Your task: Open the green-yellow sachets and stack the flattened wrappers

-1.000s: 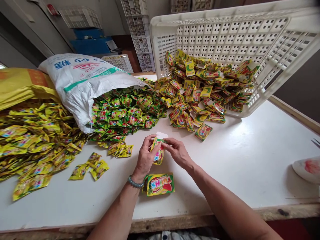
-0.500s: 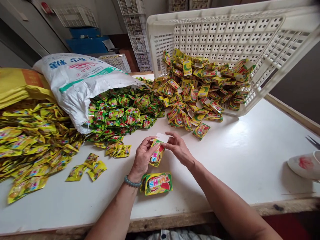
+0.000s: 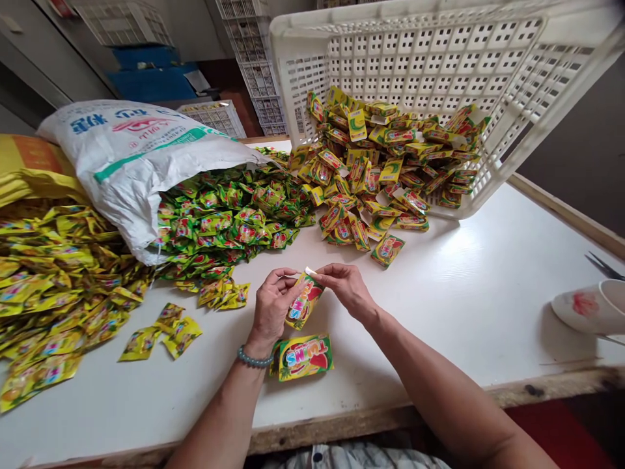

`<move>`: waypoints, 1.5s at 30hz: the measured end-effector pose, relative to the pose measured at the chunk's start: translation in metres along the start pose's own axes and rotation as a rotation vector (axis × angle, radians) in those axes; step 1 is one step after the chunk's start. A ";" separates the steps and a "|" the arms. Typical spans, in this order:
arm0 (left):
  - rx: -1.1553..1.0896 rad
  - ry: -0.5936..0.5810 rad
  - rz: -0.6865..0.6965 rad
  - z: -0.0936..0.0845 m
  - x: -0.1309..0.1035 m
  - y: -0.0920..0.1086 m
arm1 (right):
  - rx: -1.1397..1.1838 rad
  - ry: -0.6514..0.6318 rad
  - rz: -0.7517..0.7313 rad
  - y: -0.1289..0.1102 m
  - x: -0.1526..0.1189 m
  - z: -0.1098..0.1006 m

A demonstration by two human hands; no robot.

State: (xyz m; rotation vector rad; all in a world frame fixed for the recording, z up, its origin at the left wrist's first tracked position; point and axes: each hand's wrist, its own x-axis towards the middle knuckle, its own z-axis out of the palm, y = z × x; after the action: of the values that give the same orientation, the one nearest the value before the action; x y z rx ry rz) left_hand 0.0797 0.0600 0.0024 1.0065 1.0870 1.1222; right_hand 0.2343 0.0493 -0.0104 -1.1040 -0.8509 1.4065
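Observation:
My left hand [image 3: 274, 305] grips a small yellow and green candy box [image 3: 303, 303] by its side, tilted above the table. At the box's upper end, my right hand [image 3: 346, 286] pinches the white end flap [image 3: 311, 272], which is bent over. Below, close to my left wrist, lie flat candy boxes [image 3: 306, 358] of the same print, one partly over another. To the left, a few yellow candy sachets [image 3: 180, 335] lie loose. A single box [image 3: 388, 250] rests on the table beyond my right hand.
A white plastic basket [image 3: 488, 189] lies tipped on its side, boxes [image 3: 361, 166] spilling out. Green sachets [image 3: 229, 221] pour from a white sack [image 3: 131, 150]; yellow sachets [image 3: 58, 280] heap at far left. A cup [image 3: 583, 306] and scissors [image 3: 603, 266] are at right.
The white flap stood up from the box's end before; now it is folded over under my right fingers. The whole view has shifted slightly.

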 end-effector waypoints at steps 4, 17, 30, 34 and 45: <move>0.063 -0.048 0.033 -0.004 0.000 0.000 | -0.037 -0.046 0.064 -0.003 0.001 -0.007; -0.115 -0.082 -0.093 -0.006 0.000 0.011 | -0.430 -0.038 -0.326 -0.004 -0.024 0.008; 0.502 -0.721 -0.143 -0.004 -0.031 0.033 | -0.969 0.531 -0.611 -0.008 0.015 -0.038; 0.696 -0.721 -0.029 -0.008 -0.043 0.030 | -1.097 0.563 -0.417 -0.003 0.040 -0.078; 0.000 -0.075 -0.149 -0.043 -0.021 0.019 | -1.052 -0.283 -1.020 0.004 -0.014 0.031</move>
State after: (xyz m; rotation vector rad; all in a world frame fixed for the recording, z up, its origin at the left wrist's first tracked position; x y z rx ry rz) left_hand 0.0318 0.0453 0.0161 0.9444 1.0837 0.9569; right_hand 0.2032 0.0377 -0.0027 -0.9118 -2.1030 0.1755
